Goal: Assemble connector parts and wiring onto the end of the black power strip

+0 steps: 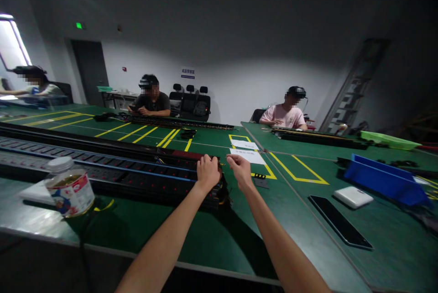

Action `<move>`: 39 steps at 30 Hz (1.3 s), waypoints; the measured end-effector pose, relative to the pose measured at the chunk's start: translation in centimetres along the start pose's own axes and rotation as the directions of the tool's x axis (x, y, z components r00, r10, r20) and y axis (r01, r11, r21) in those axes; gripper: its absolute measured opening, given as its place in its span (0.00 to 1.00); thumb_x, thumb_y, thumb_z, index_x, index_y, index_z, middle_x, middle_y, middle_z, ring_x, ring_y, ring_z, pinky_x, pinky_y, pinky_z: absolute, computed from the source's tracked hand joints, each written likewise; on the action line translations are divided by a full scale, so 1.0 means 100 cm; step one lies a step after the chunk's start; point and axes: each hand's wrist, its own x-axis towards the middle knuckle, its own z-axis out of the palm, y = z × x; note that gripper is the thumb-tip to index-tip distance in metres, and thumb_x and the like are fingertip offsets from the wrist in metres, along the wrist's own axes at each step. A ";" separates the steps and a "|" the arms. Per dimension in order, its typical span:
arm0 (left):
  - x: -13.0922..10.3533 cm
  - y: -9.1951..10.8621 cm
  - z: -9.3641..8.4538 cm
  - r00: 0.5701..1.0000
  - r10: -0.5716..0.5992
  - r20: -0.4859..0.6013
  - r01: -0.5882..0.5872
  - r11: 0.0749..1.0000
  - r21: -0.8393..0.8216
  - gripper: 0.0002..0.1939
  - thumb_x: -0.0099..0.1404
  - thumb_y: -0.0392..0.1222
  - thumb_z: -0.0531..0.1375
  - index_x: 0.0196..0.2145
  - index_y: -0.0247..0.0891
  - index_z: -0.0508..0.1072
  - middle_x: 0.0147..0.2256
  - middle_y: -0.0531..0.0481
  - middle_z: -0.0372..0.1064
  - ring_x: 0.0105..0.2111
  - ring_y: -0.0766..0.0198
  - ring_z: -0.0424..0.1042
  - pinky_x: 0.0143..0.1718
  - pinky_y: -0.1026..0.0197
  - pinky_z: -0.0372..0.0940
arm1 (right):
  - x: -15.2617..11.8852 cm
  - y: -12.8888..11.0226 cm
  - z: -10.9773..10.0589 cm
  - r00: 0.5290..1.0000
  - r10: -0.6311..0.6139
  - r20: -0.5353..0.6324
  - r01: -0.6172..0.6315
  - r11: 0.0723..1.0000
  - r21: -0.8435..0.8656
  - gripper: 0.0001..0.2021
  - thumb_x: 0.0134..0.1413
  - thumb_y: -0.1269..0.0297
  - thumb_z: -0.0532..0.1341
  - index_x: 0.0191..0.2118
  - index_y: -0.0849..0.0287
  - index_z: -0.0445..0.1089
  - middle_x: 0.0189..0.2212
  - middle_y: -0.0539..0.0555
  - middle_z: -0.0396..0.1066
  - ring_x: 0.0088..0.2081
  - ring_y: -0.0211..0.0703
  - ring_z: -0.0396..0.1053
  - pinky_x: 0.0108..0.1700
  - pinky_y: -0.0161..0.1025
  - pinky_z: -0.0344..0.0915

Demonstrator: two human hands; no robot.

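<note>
Long black power strips [112, 165] lie stacked side by side across the green table [212, 233]. My left hand [207, 172] rests closed on the right end of the nearest strips, fingers curled over the top. My right hand [240, 170] hovers just right of that end, fingers pinched together near a thin wire; whether it holds anything is unclear. Two white paper slips [247, 155] lie just beyond my right hand inside a yellow-taped box.
A clear jar [69, 186] with a label stands at the near left. A dark phone [340, 221], a white power bank [352, 196] and a blue bin [385, 178] lie to the right. Three people sit at the far side.
</note>
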 end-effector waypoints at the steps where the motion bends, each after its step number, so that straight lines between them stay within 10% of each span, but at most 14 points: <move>1: 0.001 0.000 0.000 0.999 -0.034 0.022 0.035 0.999 -0.021 0.10 0.64 0.40 0.57 0.43 0.39 0.72 0.43 0.41 0.67 0.45 0.52 0.69 0.46 0.52 0.64 | 0.005 0.011 -0.005 0.999 0.022 -0.041 -0.022 1.000 0.011 0.24 0.43 0.47 0.66 0.38 0.64 0.79 0.27 0.56 0.76 0.26 0.42 0.67 0.28 0.38 0.63; 15: 0.002 0.001 -0.004 0.975 -0.092 0.204 0.115 0.988 -0.104 0.13 0.65 0.40 0.54 0.46 0.39 0.71 0.45 0.40 0.68 0.43 0.53 0.75 0.40 0.55 0.68 | 0.013 0.079 -0.010 0.996 -0.051 0.066 0.059 0.990 -0.128 0.20 0.45 0.50 0.66 0.38 0.63 0.78 0.30 0.57 0.78 0.32 0.47 0.73 0.37 0.42 0.69; 39: 0.002 0.003 -0.011 0.951 -0.094 0.294 0.132 0.985 -0.111 0.15 0.66 0.39 0.51 0.49 0.38 0.70 0.48 0.37 0.66 0.47 0.48 0.75 0.46 0.50 0.69 | 0.016 0.079 0.001 0.971 -0.197 0.133 0.237 0.765 -0.599 0.13 0.59 0.60 0.56 0.40 0.57 0.76 0.34 0.54 0.77 0.37 0.46 0.72 0.42 0.40 0.65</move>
